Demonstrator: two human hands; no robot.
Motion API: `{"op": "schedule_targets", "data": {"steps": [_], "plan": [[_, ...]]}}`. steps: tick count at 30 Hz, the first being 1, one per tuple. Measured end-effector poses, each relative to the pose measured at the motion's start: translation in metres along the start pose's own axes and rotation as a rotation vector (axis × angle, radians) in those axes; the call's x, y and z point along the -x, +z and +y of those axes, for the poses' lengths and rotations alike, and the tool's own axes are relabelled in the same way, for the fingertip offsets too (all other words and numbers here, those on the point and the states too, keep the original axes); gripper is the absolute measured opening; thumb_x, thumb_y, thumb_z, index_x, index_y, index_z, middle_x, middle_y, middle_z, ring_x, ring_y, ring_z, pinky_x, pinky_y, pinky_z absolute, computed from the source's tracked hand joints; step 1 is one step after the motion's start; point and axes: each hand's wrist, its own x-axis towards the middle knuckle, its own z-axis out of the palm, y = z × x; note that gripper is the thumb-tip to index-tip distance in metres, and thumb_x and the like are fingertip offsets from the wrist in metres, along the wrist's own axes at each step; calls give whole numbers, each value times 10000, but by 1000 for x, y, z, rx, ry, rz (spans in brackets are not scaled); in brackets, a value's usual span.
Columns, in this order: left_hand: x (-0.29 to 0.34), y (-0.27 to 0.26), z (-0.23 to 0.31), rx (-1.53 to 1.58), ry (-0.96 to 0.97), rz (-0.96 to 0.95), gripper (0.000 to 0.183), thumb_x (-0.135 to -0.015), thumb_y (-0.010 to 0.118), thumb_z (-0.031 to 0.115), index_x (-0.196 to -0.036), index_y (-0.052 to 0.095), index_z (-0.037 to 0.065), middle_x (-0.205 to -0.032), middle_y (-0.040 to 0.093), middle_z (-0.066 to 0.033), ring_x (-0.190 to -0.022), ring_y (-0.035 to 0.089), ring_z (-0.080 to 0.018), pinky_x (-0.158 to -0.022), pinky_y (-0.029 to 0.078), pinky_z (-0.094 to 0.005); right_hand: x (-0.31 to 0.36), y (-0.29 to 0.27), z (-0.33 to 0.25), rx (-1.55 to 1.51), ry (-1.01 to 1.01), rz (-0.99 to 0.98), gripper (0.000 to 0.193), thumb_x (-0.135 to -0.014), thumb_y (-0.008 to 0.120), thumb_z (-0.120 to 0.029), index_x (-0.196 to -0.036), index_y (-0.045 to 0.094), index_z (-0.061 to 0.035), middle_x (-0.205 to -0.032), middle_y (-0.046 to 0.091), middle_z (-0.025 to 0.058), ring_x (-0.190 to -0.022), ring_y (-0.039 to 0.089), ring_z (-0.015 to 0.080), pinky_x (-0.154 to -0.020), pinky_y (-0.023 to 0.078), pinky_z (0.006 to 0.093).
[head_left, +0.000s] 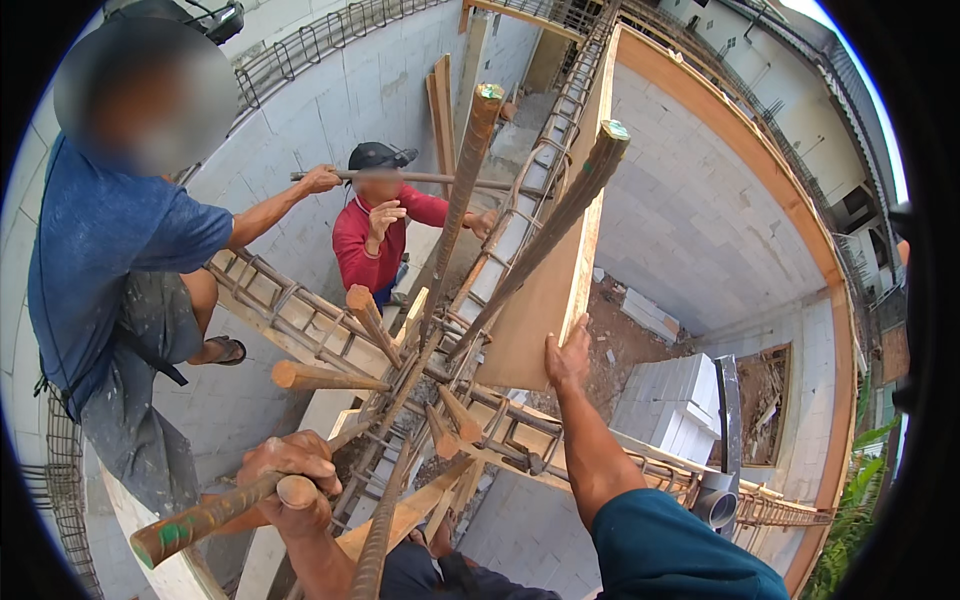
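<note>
My left hand [290,475] is closed around a thick ribbed steel reinforcing bar [205,518] with a green-marked end, at the lower left. Another bar's cut end stands up right by that hand. My right hand [568,355] grips the near edge of a long plywood formwork board [535,340], which stands along a reinforcement cage [520,215]. Between my hands several thick bars rise from the joint where the cages cross; two tall ones [465,180] [560,230] have green-marked tops.
A person in a blue shirt [130,230] sits at the left, holding a steel bar [430,178]. Below, a person in a red top [365,245] has a hand near the far cage. White block walls [700,190] surround the deep drop; stacked blocks [665,400] and a grey pipe [716,500] are at right.
</note>
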Motion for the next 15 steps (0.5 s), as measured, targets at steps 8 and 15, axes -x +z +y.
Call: {"op": "schedule_targets", "data": {"steps": [8,15], "plan": [[1,5,1,18,-10,13,583,-813,649,573,-687,584,7,-431,459,-9,-337,442,-115,-355,324,-239,-2,-4,4,-6,-29,31,839,-858,583,-350,-1523,125,-122,-1425,384,191,-1132,547,431,-973,439,490],[3,3,1,6,-13,18,588,-800,656,581,-685,578,10,-424,448,-12,-337,426,-113,-361,309,-240,1,-3,4,-11,-8,11,835,-854,580,-345,-1520,134,-113,-1438,372,209,-1155,526,449,-983,434,483]]}}
